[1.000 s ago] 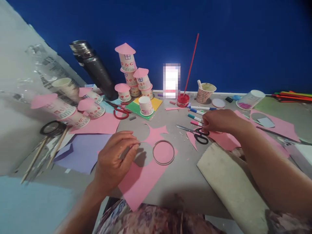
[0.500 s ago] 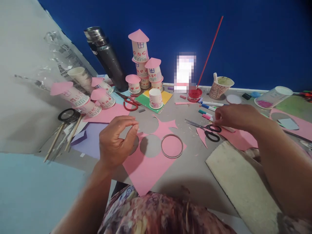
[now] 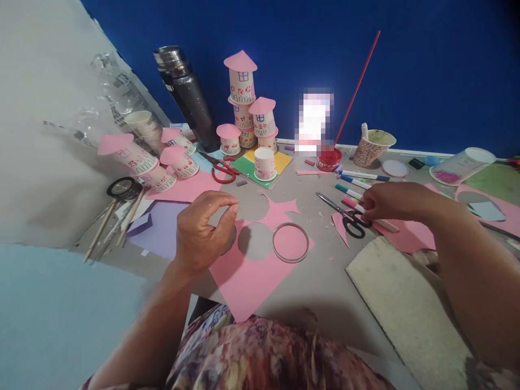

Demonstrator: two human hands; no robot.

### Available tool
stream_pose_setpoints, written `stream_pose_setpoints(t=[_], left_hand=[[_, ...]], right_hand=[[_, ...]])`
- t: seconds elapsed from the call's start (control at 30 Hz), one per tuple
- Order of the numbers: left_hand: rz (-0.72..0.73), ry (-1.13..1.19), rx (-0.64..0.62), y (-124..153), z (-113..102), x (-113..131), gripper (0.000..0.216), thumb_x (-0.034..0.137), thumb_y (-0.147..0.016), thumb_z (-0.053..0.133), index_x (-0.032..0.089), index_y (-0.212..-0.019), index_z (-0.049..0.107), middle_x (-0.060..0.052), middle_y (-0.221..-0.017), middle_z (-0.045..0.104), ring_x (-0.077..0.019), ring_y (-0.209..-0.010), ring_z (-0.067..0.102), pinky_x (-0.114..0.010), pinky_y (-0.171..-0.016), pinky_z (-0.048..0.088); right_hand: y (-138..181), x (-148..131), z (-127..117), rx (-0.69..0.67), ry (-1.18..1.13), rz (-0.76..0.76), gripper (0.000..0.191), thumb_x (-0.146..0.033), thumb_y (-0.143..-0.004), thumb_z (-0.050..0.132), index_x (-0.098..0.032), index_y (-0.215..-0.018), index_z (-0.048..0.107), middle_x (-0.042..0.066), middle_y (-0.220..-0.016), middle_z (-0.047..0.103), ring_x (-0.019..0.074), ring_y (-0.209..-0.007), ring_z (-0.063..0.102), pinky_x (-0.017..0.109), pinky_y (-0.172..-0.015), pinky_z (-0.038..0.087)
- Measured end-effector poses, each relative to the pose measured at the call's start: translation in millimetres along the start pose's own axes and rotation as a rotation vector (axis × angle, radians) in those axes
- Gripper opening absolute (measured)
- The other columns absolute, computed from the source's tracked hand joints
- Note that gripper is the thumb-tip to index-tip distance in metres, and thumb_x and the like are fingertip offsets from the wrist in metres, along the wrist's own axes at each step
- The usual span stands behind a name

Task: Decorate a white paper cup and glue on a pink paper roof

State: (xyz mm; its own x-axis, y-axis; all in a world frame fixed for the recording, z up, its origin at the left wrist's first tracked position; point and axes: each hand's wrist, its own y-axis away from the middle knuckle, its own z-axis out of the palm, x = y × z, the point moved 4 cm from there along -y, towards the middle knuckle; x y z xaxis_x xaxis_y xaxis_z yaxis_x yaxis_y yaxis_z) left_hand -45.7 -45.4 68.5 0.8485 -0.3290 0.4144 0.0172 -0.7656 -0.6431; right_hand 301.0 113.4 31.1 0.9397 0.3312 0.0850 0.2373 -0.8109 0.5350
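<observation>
My left hand (image 3: pixel 201 233) hovers over the left edge of a pink paper sheet (image 3: pixel 247 276) that has round holes cut out of it. Its thumb and forefinger are pinched together, and what they hold, if anything, does not show. A clear ring (image 3: pixel 290 242) lies on the sheet just right of the hand. My right hand (image 3: pixel 392 200) rests with curled fingers on the handles of black scissors (image 3: pixel 351 222) and a pink marker (image 3: pixel 371 214). I cannot tell which of the two it grips.
Paper-cup houses with pink cone roofs (image 3: pixel 244 97) stand at the back beside a dark flask (image 3: pixel 187 92). Red scissors (image 3: pixel 221 172), markers (image 3: pixel 359 176), a red paint pot (image 3: pixel 329 158), a tape roll (image 3: pixel 124 188), wooden sticks (image 3: pixel 101 227) and a beige board (image 3: pixel 410 309) surround the sheet.
My left hand has lifted off the pink sheet into a raised pinch. My right hand stays at the black scissors, which have not moved. The view has shifted.
</observation>
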Motion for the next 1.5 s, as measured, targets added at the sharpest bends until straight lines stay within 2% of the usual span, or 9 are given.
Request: stream_pose_setpoints(t=[0.2, 0.4, 0.57, 0.7, 0.97, 1.17, 1.3, 1.43, 1.5], left_hand=[[0.088, 0.085, -0.089, -2.5, 12.2, 14.7, 0.008, 0.019, -0.098, 0.063, 0.019, -0.102, 0.071, -0.005, -0.098, 0.079, -0.0191, -0.094, 0.075, -0.032, -0.086, 0.060], [0.206, 0.129, -0.443, -8.8, 47.8, 60.9, 0.040, 0.025, -0.103, 0.058, 0.019, -0.143, 0.054, -0.013, -0.132, 0.070, -0.0256, -0.119, 0.069, -0.039, -0.097, 0.059], [0.305, 0.042, -0.571, -7.4, 65.1, 76.5, 0.022, 0.029, -0.107, 0.050, 0.016, -0.114, 0.067, -0.007, -0.095, 0.071, -0.0225, -0.086, 0.070, -0.034, -0.075, 0.056], [0.250, 0.087, -0.547, -6.1, 63.5, 68.7, 0.025, 0.027, -0.109, 0.046, 0.017, -0.099, 0.068, -0.005, -0.085, 0.067, -0.0197, -0.077, 0.065, -0.032, -0.069, 0.050], [-0.049, 0.359, -0.433, -13.8, 53.7, 64.8, 0.026, 0.027, -0.108, 0.049, 0.020, -0.091, 0.067, -0.001, -0.080, 0.063, -0.0155, -0.075, 0.061, -0.028, -0.069, 0.049], [-0.210, 0.179, -0.255, -12.7, 42.5, 3.5, 0.025, 0.029, -0.106, 0.053, 0.022, -0.088, 0.069, -0.001, -0.081, 0.069, -0.0168, -0.069, 0.063, -0.031, -0.064, 0.050], [-0.105, 0.008, -0.371, -7.6, 53.4, -23.1, 0.026, 0.027, -0.105, 0.054, 0.022, -0.086, 0.072, -0.004, -0.082, 0.071, -0.0205, -0.076, 0.068, -0.034, -0.068, 0.053], [0.025, -0.075, -0.232, 11.8, 51.4, 4.4, 0.021, 0.021, -0.104, 0.053, 0.017, -0.119, 0.068, -0.014, -0.114, 0.071, -0.0273, -0.104, 0.066, -0.043, -0.088, 0.056], [0.115, -0.001, -0.255, 29.6, 47.9, 29.6, 0.021, 0.014, -0.103, 0.051, 0.021, -0.116, 0.067, -0.008, -0.107, 0.072, -0.0217, -0.102, 0.066, -0.038, -0.092, 0.055]], right_hand=[[17.5, -15.1, -16.0, 0.100, 0.000, -0.043, 0.016, -0.036, -0.086, 0.068, -0.024, -0.078, 0.062, 0.005, -0.077, 0.070, 0.0206, -0.069, 0.056, 0.034, -0.062, 0.027], [50.7, -69.7, -24.5, 0.317, 0.050, -0.245, 0.019, -0.040, -0.097, 0.060, -0.024, -0.091, 0.068, 0.006, -0.077, 0.072, 0.0225, -0.072, 0.061, 0.033, -0.060, 0.021], [68.3, -100.6, -16.9, 0.262, 0.046, -0.420, 0.026, -0.040, -0.103, 0.057, -0.023, -0.094, 0.074, 0.011, -0.088, 0.080, 0.0264, -0.082, 0.069, 0.034, -0.062, 0.021], [72.0, -88.9, -23.8, 0.307, -0.163, -0.450, 0.022, -0.041, -0.097, 0.065, -0.027, -0.109, 0.078, 0.008, -0.089, 0.081, 0.0261, -0.083, 0.071, 0.032, -0.065, 0.031], [55.5, -89.9, -12.4, 0.203, -1.304, -0.678, 0.039, -0.054, -0.081, 0.081, -0.020, -0.101, 0.080, 0.001, -0.070, 0.072, 0.0131, -0.056, 0.056, 0.026, -0.053, 0.040], [24.9, -75.7, -3.3, 0.502, -1.831, -0.492, 0.031, -0.050, -0.082, 0.081, -0.020, -0.082, 0.073, -0.005, -0.052, 0.055, 0.0103, -0.050, 0.045, 0.025, -0.050, 0.034], [19.6, -69.4, -8.9, 0.411, -1.748, -0.472, 0.030, -0.047, -0.082, 0.080, -0.020, -0.079, 0.069, -0.006, -0.050, 0.051, 0.0087, -0.048, 0.041, 0.024, -0.048, 0.033], [21.6, -79.2, -4.3, 0.385, -1.487, -0.435, 0.033, -0.049, -0.082, 0.081, -0.021, -0.081, 0.065, -0.003, -0.058, 0.061, 0.0097, -0.048, 0.047, 0.023, -0.044, 0.035], [20.7, -78.2, -1.2, 0.430, -1.439, -0.397, 0.034, -0.053, -0.085, 0.078, -0.021, -0.084, 0.067, -0.003, -0.062, 0.064, 0.0099, -0.048, 0.048, 0.023, -0.042, 0.037]])
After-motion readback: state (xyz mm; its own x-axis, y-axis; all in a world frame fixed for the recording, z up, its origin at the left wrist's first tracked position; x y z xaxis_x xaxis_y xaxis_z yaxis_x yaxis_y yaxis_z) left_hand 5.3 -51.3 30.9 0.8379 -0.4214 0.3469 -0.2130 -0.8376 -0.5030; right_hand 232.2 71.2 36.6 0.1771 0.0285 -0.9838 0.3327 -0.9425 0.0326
